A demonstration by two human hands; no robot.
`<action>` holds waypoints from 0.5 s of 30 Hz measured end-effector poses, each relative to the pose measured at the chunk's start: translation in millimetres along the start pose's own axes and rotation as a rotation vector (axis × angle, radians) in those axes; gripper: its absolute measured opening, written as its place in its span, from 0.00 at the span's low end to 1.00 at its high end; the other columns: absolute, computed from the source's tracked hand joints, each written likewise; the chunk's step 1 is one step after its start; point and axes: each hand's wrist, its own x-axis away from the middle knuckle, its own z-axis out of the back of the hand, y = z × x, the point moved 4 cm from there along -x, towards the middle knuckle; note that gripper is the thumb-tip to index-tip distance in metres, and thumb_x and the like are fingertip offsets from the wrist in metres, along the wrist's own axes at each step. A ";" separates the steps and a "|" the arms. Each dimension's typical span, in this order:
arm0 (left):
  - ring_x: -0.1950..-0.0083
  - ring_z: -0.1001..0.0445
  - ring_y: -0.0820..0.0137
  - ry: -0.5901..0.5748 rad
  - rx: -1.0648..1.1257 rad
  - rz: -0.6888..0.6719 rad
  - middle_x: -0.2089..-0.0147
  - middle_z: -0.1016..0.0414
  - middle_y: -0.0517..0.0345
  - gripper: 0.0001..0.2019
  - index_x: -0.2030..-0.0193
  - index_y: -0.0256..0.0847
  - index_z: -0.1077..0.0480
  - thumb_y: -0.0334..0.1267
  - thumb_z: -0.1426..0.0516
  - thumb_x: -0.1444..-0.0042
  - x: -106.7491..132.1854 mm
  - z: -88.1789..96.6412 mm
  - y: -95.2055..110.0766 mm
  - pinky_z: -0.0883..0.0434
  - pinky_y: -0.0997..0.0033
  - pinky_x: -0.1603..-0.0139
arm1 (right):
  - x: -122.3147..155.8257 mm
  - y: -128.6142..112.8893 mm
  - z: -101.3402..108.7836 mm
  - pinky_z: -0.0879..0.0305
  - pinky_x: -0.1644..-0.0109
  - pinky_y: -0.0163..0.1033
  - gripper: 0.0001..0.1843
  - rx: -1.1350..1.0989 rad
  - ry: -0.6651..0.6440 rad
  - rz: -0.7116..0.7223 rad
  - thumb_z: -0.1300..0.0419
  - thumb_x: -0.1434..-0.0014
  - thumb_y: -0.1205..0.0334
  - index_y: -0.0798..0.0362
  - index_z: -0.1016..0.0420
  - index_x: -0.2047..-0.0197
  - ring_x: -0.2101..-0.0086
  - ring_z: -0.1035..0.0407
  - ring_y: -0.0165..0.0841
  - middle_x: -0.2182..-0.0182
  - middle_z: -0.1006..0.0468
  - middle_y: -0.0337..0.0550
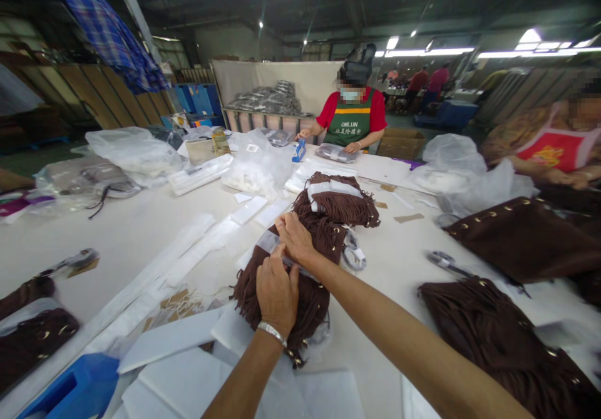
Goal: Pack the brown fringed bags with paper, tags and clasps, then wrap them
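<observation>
A brown fringed suede piece [310, 297] lies on the white table [141, 237] in front of me, with a strip of clear plastic [270, 242] across its upper part. My left hand [277, 290] rests on top of the fringe, fingers curled down against it and the strip. My right hand [295, 238] presses on the same strip just beyond, fingers closed on its edge. A second fringed bundle [340, 203] with a white band lies behind.
Scissors [446, 262] and more brown fringed bags [507, 337] lie at right. White paper sheets [188, 369] and a blue tray [75, 391] sit near me. Plastic bags [134, 150] crowd the far left. A person in a red shirt and green apron [352, 121] works opposite; another person [558, 150] at right.
</observation>
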 end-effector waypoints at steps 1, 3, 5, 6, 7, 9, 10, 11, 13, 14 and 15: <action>0.57 0.29 0.58 -0.003 -0.012 -0.001 0.54 0.27 0.46 0.21 0.41 0.34 0.40 0.36 0.45 0.39 0.1 -0.7 -0.7 0.32 0.59 0.55 | -0.4 0.1 -0.7 0.39 0.53 0.36 0.14 -0.002 0.000 -0.006 0.56 0.30 0.51 0.48 0.35 0.56 0.57 0.34 0.31 0.57 0.32 0.39; 0.55 0.30 0.57 -0.011 -0.039 -0.021 0.53 0.27 0.45 0.22 0.40 0.33 0.41 0.36 0.44 0.39 0.2 -1.4 -1.3 0.33 0.58 0.55 | -1.0 0.1 -1.3 0.39 0.52 0.36 0.15 -0.010 -0.002 -0.011 0.58 0.30 0.49 0.48 0.35 0.57 0.57 0.33 0.32 0.59 0.32 0.40; 0.54 0.30 0.57 -0.026 -0.070 -0.057 0.51 0.27 0.44 0.23 0.39 0.32 0.42 0.36 0.45 0.39 -0.3 -0.7 -1.0 0.33 0.58 0.55 | -1.2 -0.5 -0.5 0.39 0.51 0.37 0.17 -0.019 -0.004 -0.011 0.58 0.30 0.48 0.48 0.34 0.57 0.56 0.34 0.32 0.59 0.31 0.41; 0.54 0.30 0.57 -0.036 -0.087 -0.075 0.51 0.28 0.43 0.23 0.38 0.32 0.43 0.35 0.45 0.39 -0.7 0.2 -0.7 0.33 0.59 0.55 | -1.2 -1.0 0.4 0.39 0.51 0.37 0.17 -0.024 -0.004 -0.012 0.59 0.30 0.48 0.48 0.34 0.57 0.56 0.34 0.33 0.59 0.31 0.41; 0.55 0.31 0.57 -0.044 -0.102 -0.090 0.51 0.27 0.43 0.23 0.38 0.32 0.43 0.35 0.45 0.38 -1.3 1.5 -0.4 0.33 0.59 0.55 | -1.1 -1.4 1.5 0.39 0.50 0.38 0.18 -0.028 -0.004 -0.014 0.59 0.30 0.48 0.48 0.34 0.57 0.56 0.34 0.33 0.59 0.31 0.41; 0.55 0.31 0.57 -0.058 -0.123 -0.116 0.52 0.27 0.44 0.24 0.37 0.32 0.44 0.35 0.46 0.38 -2.5 4.3 0.7 0.33 0.59 0.55 | -0.7 -2.1 4.0 0.39 0.49 0.37 0.17 -0.036 -0.001 -0.025 0.59 0.30 0.49 0.48 0.34 0.57 0.55 0.34 0.32 0.59 0.31 0.41; 0.55 0.31 0.57 -0.065 -0.127 -0.129 0.52 0.27 0.44 0.24 0.37 0.32 0.44 0.35 0.46 0.38 -3.0 5.4 1.6 0.33 0.60 0.55 | -0.5 -2.1 5.2 0.39 0.49 0.37 0.17 -0.040 0.000 -0.033 0.59 0.30 0.49 0.48 0.34 0.57 0.55 0.34 0.32 0.59 0.31 0.41; 0.54 0.31 0.58 -0.072 -0.128 -0.140 0.52 0.27 0.44 0.23 0.38 0.32 0.43 0.35 0.46 0.39 -3.2 6.1 2.9 0.33 0.60 0.56 | -0.1 -1.7 6.2 0.39 0.49 0.37 0.17 -0.045 0.003 -0.043 0.59 0.30 0.49 0.48 0.34 0.57 0.56 0.33 0.32 0.59 0.30 0.41; 0.54 0.31 0.58 -0.089 -0.132 -0.152 0.54 0.26 0.45 0.22 0.39 0.32 0.41 0.35 0.46 0.39 -3.1 6.2 5.5 0.32 0.61 0.56 | 0.8 0.2 7.7 0.39 0.50 0.38 0.18 -0.058 0.009 -0.070 0.59 0.30 0.48 0.48 0.35 0.58 0.56 0.33 0.33 0.59 0.29 0.41; 0.55 0.31 0.58 -0.095 -0.143 -0.154 0.56 0.26 0.45 0.20 0.41 0.31 0.40 0.35 0.46 0.38 -2.9 6.0 6.4 0.32 0.61 0.56 | 1.1 1.5 8.1 0.39 0.50 0.39 0.18 -0.067 0.013 -0.085 0.59 0.30 0.48 0.49 0.35 0.58 0.56 0.32 0.33 0.59 0.29 0.41; 0.56 0.31 0.58 -0.101 -0.159 -0.162 0.58 0.26 0.46 0.18 0.42 0.31 0.38 0.35 0.46 0.38 -2.8 5.8 7.0 0.32 0.61 0.57 | 1.0 2.6 8.3 0.39 0.51 0.39 0.18 -0.078 0.015 -0.100 0.60 0.30 0.48 0.49 0.35 0.58 0.56 0.32 0.34 0.58 0.28 0.42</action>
